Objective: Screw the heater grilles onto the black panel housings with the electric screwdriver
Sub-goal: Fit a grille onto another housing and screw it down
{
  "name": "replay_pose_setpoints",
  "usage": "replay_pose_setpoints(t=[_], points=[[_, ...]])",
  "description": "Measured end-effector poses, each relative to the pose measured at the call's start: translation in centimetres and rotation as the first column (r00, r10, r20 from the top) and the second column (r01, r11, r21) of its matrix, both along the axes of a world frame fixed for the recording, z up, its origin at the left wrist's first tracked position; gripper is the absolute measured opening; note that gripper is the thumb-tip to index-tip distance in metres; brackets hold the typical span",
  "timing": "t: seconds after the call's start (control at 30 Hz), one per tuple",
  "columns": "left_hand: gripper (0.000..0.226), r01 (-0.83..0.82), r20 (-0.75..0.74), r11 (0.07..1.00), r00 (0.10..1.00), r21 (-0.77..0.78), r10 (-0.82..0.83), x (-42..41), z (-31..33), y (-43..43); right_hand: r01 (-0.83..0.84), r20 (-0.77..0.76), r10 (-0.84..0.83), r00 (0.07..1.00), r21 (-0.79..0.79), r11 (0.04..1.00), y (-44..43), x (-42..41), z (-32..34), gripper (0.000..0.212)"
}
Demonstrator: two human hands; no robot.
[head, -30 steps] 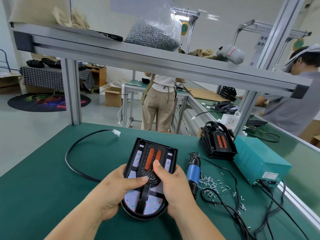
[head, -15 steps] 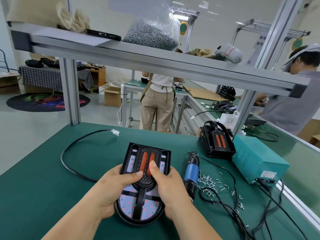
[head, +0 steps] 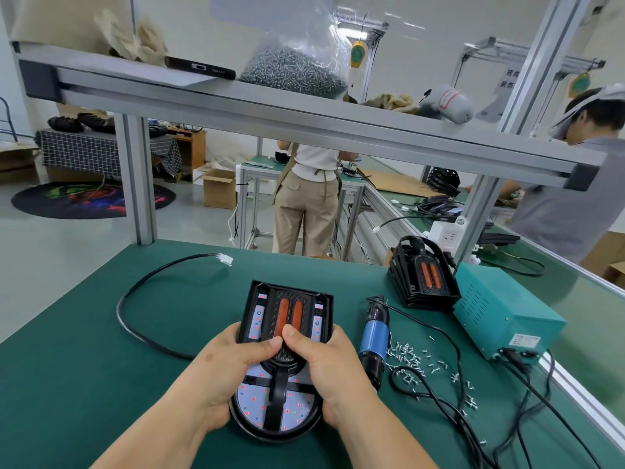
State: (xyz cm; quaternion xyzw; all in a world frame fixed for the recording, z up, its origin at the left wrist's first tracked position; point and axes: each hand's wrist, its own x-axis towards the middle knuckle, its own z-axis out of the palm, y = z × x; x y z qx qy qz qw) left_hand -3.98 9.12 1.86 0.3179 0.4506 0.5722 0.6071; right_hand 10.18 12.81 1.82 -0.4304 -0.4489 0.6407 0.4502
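Both left hand (head: pixel 216 377) and right hand (head: pixel 334 370) are curled round the black panel housing (head: pixel 291 288), lower middle; the heater grille (head: pixel 290 311) should be pushed flat before the electric screwdriver (head: pixel 373 336) is used.

Bright, even indoor light, soft shadows, sharp centre, wide-angle bending toward the edges.

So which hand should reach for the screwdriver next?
The right, most likely. The screwdriver lies just right of the right hand, loose screws beside it; the left hand would have to cross over the panel both hands hold.
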Motion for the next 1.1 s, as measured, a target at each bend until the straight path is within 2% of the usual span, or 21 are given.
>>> replay_pose_setpoints(t=[0.3, 0.57, 0.63, 0.7, 0.77, 0.83, 0.87, 0.93, 0.97, 1.03, 1.1], points=[[0.033, -0.011, -0.040, 1.000, 0.999, -0.005, 0.011, 0.2, 0.0, -0.1, 0.049, 0.015, -0.049, 0.999, -0.004, 0.999, -0.1, -0.2, 0.1, 0.037], [0.014, -0.019, -0.097, 1.000, 0.995, -0.002, 0.019, 0.1, 0.1, -0.2, 0.042, 0.032, -0.043, 0.999, 0.021, 0.999, -0.1, -0.3, 0.0, 0.033], [0.021, -0.003, -0.077, 1.000, 0.997, -0.025, 0.001, -0.1, 0.1, -0.2, 0.011, 0.089, -0.015, 0.996, 0.038, 0.999, -0.2, -0.3, 0.0, 0.034], [0.028, 0.011, -0.039, 0.999, 0.999, -0.052, -0.013, -0.4, 0.0, -0.1, -0.055, 0.264, 0.026, 0.964, 0.104, 0.993, -0.1, 0.0, 0.2, 0.032], [0.026, 0.019, -0.028, 0.998, 0.999, -0.063, -0.021, -0.6, 0.0, 0.0, -0.145, 0.548, -0.005, 0.837, 0.230, 0.962, 0.5, 1.1, 1.2, 0.033], [0.027, 0.017, -0.054, 0.997, 0.998, -0.072, -0.021, -0.6, -0.1, 0.1, -0.112, 0.730, -0.197, 0.655, 0.352, 0.929, 1.5, 3.0, 2.5, 0.060], [0.028, 0.014, -0.066, 0.997, 0.998, -0.080, -0.019, -0.6, -0.2, 0.1, -0.055, 0.758, -0.307, 0.576, 0.411, 0.910, 2.0, 4.3, 3.1, 0.066], [0.025, 0.010, -0.089, 0.995, 0.996, -0.095, -0.019, -0.5, -0.3, 0.1, 0.077, 0.756, -0.471, 0.454, 0.493, 0.866, 3.0, 6.8, 3.7, 0.054], [0.024, 0.008, -0.101, 0.995, 0.995, -0.103, -0.019, -0.5, -0.2, 0.1, 0.114, 0.778, -0.492, 0.389, 0.490, 0.864, 3.1, 7.7, 3.6, 0.049], [0.025, 0.013, -0.123, 0.993, 0.992, -0.117, -0.027, -0.5, -0.2, 0.1, 0.088, 0.873, -0.415, 0.255, 0.407, 0.909, 3.3, 8.4, 2.8, 0.054], [0.029, 0.021, -0.140, 0.992, 0.989, -0.121, -0.038, -0.6, -0.2, 0.1, 0.040, 0.928, -0.317, 0.196, 0.315, 0.948, 3.5, 8.2, 1.8, 0.062]])
